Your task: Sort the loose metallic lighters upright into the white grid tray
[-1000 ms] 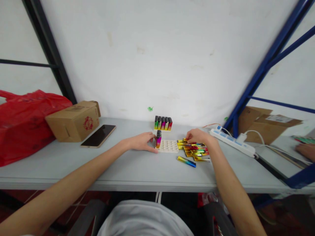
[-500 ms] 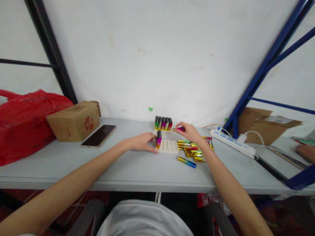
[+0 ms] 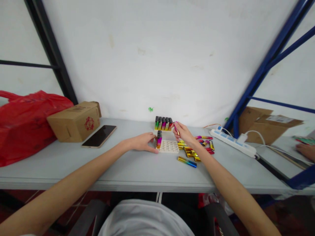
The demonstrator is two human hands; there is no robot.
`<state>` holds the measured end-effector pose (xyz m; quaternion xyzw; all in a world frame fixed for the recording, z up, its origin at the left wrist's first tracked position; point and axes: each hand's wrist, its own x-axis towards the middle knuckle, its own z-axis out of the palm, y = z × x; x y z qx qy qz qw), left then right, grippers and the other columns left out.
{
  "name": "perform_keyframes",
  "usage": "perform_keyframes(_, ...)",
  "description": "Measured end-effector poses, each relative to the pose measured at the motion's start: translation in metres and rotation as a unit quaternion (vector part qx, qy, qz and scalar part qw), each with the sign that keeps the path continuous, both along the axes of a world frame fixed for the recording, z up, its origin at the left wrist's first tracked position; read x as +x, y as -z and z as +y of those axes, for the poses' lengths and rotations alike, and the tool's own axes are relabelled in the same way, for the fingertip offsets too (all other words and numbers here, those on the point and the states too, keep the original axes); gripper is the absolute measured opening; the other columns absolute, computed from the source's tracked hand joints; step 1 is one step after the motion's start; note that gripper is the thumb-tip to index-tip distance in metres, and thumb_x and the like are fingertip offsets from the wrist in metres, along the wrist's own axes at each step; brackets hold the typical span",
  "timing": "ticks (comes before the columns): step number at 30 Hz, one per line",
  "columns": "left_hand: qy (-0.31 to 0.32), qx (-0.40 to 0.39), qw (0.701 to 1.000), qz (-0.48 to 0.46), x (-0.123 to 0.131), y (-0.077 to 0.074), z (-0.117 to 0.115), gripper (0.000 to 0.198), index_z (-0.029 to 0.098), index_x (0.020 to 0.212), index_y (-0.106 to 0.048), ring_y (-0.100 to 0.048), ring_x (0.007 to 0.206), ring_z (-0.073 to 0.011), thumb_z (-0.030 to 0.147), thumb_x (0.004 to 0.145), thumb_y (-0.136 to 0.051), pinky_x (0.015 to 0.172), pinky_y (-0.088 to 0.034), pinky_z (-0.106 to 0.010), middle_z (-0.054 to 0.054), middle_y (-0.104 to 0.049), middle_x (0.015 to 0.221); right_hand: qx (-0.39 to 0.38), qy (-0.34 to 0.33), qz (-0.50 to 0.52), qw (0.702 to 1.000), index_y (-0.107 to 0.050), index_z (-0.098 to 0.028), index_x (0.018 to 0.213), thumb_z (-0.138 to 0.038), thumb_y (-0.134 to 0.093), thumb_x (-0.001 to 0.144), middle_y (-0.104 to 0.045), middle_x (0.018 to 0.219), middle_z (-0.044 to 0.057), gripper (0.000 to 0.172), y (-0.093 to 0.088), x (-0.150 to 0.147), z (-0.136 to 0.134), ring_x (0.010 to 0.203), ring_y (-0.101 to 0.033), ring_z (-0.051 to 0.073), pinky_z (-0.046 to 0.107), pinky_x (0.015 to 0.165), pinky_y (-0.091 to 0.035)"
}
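My left hand [image 3: 144, 143] grips the left end of a white tray [image 3: 172, 147], thumb at its front corner and fingers curled at the back. The tray has rows of round holes. A row of lighters [image 3: 158, 141], purple and gold with dark tops, stands upright in its left end. My right hand [image 3: 183, 133] pinches a purple-pink lighter [image 3: 176, 127] by its body, tilted, above the tray's back right. Behind stands another white tray [image 3: 163, 130] filled with upright lighters [image 3: 163, 123]. Loose shiny lighters [image 3: 192, 151] lie in a heap right of the front tray.
One gold-and-blue lighter [image 3: 187, 162] lies apart in front. A phone [image 3: 99, 136], a cardboard box [image 3: 75, 122] and a red bag [image 3: 27, 126] are at left. At right are a power strip [image 3: 233, 143], blue frame posts [image 3: 264, 72], and another person's hand [image 3: 305, 151].
My right hand has turned the lighter from lying nearly flat to a steeper tilt and moved slightly left and down. My left hand stays at the tray.
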<state>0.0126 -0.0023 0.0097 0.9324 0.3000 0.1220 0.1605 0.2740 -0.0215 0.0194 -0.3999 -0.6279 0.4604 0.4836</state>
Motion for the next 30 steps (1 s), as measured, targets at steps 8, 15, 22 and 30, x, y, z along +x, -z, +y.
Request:
perform_keyframes(8, 0.010, 0.010, 1.000, 0.005, 0.000, 0.001, 0.002, 0.069, 0.014, 0.111, -0.065, -0.061, 0.091, -0.0257, 0.072, 0.075, -0.072, 0.080, -0.047, -0.033, -0.010, -0.066, 0.105, 0.122, 0.150, -0.174, 0.966, -0.039, -0.023, 0.059, -0.079, -0.048, 0.086, -0.032, 0.054, -0.005, 0.063, 0.011, -0.010, 0.000, 0.053, -0.031, 0.011, 0.027, 0.050, -0.025)
perform_keyframes(15, 0.014, 0.015, 1.000, 0.004, 0.000, 0.001, 0.002, 0.068, 0.015, 0.111, -0.064, -0.060, 0.090, -0.0252, 0.072, 0.076, -0.073, 0.079, -0.046, -0.032, -0.010, -0.066, 0.105, 0.171, 0.216, -0.233, 0.933, -0.035, -0.023, 0.055, -0.063, -0.045, 0.087, -0.029, 0.055, -0.004, 0.052, 0.011, -0.017, -0.002, 0.055, -0.030, 0.011, 0.029, 0.054, -0.021)
perform_keyframes(22, 0.005, 0.008, 1.000, -0.002, 0.000, 0.000, 0.001, 0.067, 0.014, 0.110, -0.065, -0.061, 0.090, -0.0256, 0.071, 0.075, -0.073, 0.078, -0.047, -0.033, -0.010, -0.066, 0.105, 0.188, 0.217, -0.245, 0.926, -0.035, -0.023, 0.057, -0.058, -0.044, 0.088, -0.030, 0.056, -0.004, 0.048, 0.009, -0.014, -0.001, 0.056, -0.031, 0.011, 0.029, 0.055, -0.021)
perform_keyframes(30, 0.002, 0.020, 1.000, 0.003, -0.001, 0.001, 0.002, 0.067, 0.015, 0.107, -0.065, -0.060, 0.089, -0.0255, 0.073, 0.075, -0.073, 0.078, -0.047, -0.033, -0.010, -0.066, 0.101, 0.200, 0.207, -0.257, 0.923, -0.035, -0.022, 0.057, -0.065, -0.044, 0.090, -0.029, 0.056, -0.004, 0.055, 0.008, -0.017, -0.004, 0.057, -0.031, 0.012, 0.029, 0.057, -0.021)
